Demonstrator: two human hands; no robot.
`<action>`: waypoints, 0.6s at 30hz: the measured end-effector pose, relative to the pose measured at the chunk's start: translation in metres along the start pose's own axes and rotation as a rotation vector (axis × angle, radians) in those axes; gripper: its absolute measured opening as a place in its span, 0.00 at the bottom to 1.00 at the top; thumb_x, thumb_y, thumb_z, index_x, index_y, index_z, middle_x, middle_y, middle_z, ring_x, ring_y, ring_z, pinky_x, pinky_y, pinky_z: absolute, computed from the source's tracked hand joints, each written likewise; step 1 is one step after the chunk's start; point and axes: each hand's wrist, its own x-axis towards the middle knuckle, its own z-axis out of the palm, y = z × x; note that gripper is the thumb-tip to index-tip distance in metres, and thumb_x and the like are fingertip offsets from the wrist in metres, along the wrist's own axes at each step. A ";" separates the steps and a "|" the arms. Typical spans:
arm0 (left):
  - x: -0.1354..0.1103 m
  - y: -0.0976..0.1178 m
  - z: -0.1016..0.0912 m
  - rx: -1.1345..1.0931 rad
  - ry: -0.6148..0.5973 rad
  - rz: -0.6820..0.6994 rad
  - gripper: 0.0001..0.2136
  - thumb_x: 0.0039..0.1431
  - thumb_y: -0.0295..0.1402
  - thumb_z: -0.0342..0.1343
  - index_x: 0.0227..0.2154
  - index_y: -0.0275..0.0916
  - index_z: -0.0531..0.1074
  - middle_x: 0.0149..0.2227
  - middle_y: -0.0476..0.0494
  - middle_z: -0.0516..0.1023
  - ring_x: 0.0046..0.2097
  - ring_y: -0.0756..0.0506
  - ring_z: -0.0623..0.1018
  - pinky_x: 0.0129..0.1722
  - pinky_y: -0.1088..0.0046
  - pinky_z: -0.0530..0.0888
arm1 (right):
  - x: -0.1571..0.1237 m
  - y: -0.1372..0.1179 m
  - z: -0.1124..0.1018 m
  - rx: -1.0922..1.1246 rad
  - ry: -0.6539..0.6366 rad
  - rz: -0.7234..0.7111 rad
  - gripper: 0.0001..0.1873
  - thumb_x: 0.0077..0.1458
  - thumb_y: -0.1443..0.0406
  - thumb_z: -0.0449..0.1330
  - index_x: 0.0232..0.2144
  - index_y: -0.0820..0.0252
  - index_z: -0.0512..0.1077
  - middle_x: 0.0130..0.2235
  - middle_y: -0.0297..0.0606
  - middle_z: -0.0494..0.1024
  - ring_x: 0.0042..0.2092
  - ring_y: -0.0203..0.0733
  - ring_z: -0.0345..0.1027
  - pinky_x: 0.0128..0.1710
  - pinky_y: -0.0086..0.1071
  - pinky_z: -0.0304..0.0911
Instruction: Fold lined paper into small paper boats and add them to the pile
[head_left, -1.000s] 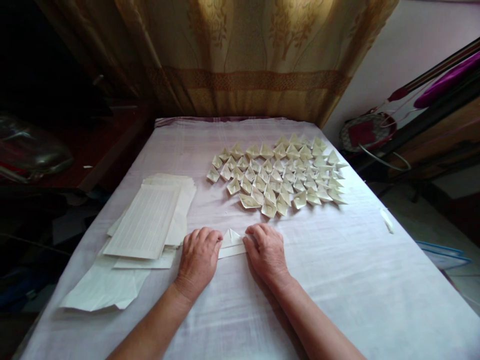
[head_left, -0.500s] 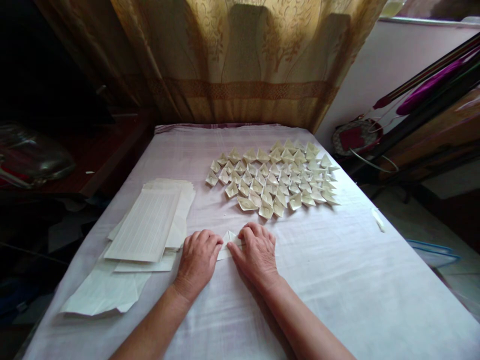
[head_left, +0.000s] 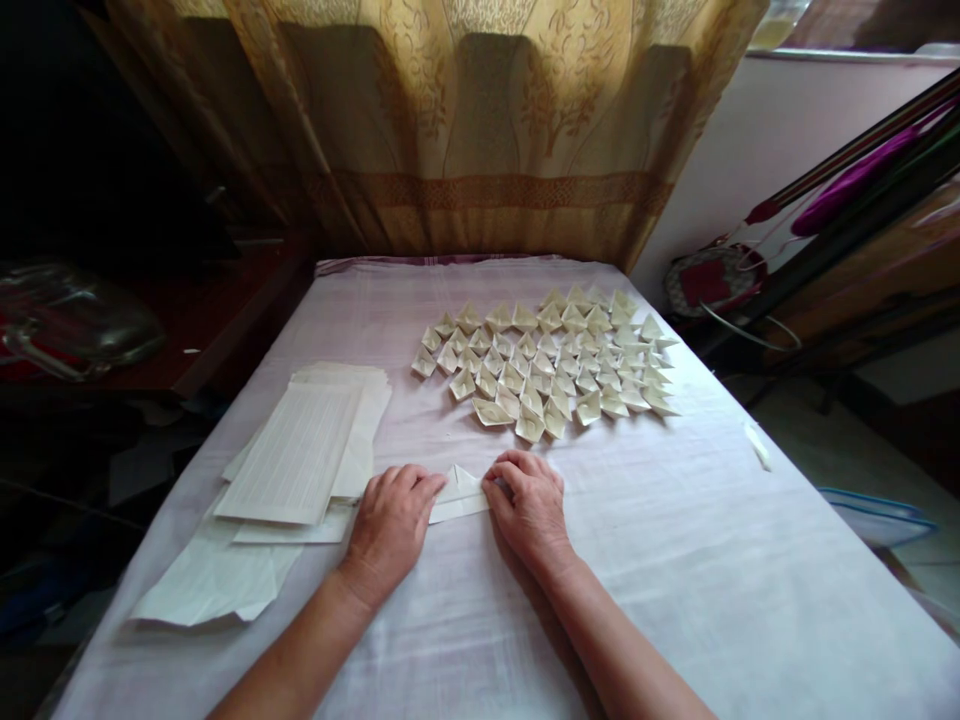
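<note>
A partly folded sheet of paper [head_left: 459,500], with a pointed top and a flat band along its lower edge, lies on the cloth between my hands. My left hand [head_left: 394,520] grips its left end, fingers bent and thumb pressed in. At the other end, my right hand [head_left: 527,500] pinches the paper between thumb and fingers. Both ends of the sheet are hidden under my fingers. Just beyond are many folded paper boats [head_left: 529,370], set close together in rows. Beside my left hand lies a stack of paper sheets [head_left: 292,455], the top one lined.
A white cloth [head_left: 675,580] covers the table. Near its right edge lies a small white scrap [head_left: 757,447]. A patterned curtain [head_left: 487,130] hangs behind the table. To the right is a handbag [head_left: 712,280]; a clear container [head_left: 82,320] stands on a dark red surface at left.
My right hand has slid to the right along the paper, uncovering more of its middle and lower band. The left hand stays at the left end. The view has tilted slightly up.
</note>
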 end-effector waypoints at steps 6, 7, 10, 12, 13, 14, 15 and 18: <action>0.010 0.007 -0.011 0.188 -0.144 0.096 0.20 0.60 0.21 0.53 0.53 0.46 0.72 0.39 0.44 0.75 0.41 0.42 0.73 0.41 0.65 0.68 | -0.001 0.001 -0.001 -0.026 -0.013 -0.029 0.03 0.56 0.67 0.62 0.29 0.55 0.75 0.41 0.36 0.77 0.42 0.44 0.65 0.42 0.38 0.50; 0.011 0.008 -0.012 0.212 -0.153 0.115 0.20 0.60 0.21 0.52 0.53 0.45 0.71 0.39 0.44 0.75 0.41 0.42 0.73 0.40 0.65 0.68 | -0.001 0.001 -0.001 -0.027 -0.013 -0.031 0.03 0.56 0.68 0.62 0.29 0.55 0.74 0.40 0.36 0.77 0.42 0.44 0.64 0.42 0.38 0.50; 0.016 0.007 -0.014 0.255 -0.177 0.168 0.19 0.61 0.21 0.51 0.53 0.43 0.71 0.40 0.43 0.75 0.42 0.41 0.73 0.40 0.64 0.69 | -0.001 0.001 -0.001 -0.023 -0.008 -0.042 0.04 0.56 0.68 0.62 0.29 0.55 0.74 0.40 0.36 0.76 0.42 0.44 0.64 0.42 0.37 0.50; 0.018 0.006 -0.015 0.272 -0.215 0.182 0.19 0.62 0.21 0.50 0.54 0.42 0.70 0.41 0.43 0.75 0.43 0.41 0.74 0.41 0.63 0.69 | -0.001 0.001 -0.001 -0.023 -0.007 -0.044 0.03 0.55 0.68 0.63 0.29 0.55 0.74 0.40 0.36 0.76 0.42 0.44 0.64 0.42 0.37 0.49; 0.020 0.005 -0.016 0.277 -0.242 0.184 0.18 0.63 0.22 0.49 0.54 0.41 0.69 0.42 0.43 0.75 0.44 0.41 0.74 0.42 0.63 0.69 | -0.001 0.001 -0.001 -0.026 -0.011 -0.039 0.03 0.55 0.68 0.63 0.29 0.55 0.74 0.40 0.35 0.76 0.42 0.44 0.64 0.42 0.37 0.49; 0.020 0.004 -0.017 0.279 -0.271 0.183 0.18 0.64 0.23 0.49 0.54 0.42 0.69 0.42 0.43 0.75 0.44 0.41 0.74 0.42 0.63 0.70 | -0.001 0.000 -0.001 -0.030 -0.018 -0.031 0.03 0.55 0.68 0.63 0.29 0.55 0.74 0.40 0.35 0.76 0.42 0.43 0.64 0.42 0.37 0.49; 0.021 0.004 -0.018 0.277 -0.297 0.181 0.17 0.64 0.23 0.48 0.54 0.42 0.69 0.43 0.43 0.75 0.45 0.41 0.74 0.43 0.63 0.70 | -0.001 0.000 -0.002 -0.033 -0.027 -0.022 0.03 0.55 0.68 0.64 0.29 0.55 0.74 0.40 0.35 0.76 0.42 0.43 0.64 0.43 0.37 0.48; 0.022 0.004 -0.021 0.261 -0.348 0.171 0.18 0.65 0.24 0.48 0.56 0.43 0.67 0.44 0.42 0.75 0.46 0.41 0.74 0.46 0.63 0.69 | -0.001 0.000 -0.002 -0.036 -0.049 -0.005 0.03 0.55 0.68 0.64 0.30 0.55 0.74 0.40 0.34 0.76 0.43 0.43 0.63 0.43 0.37 0.48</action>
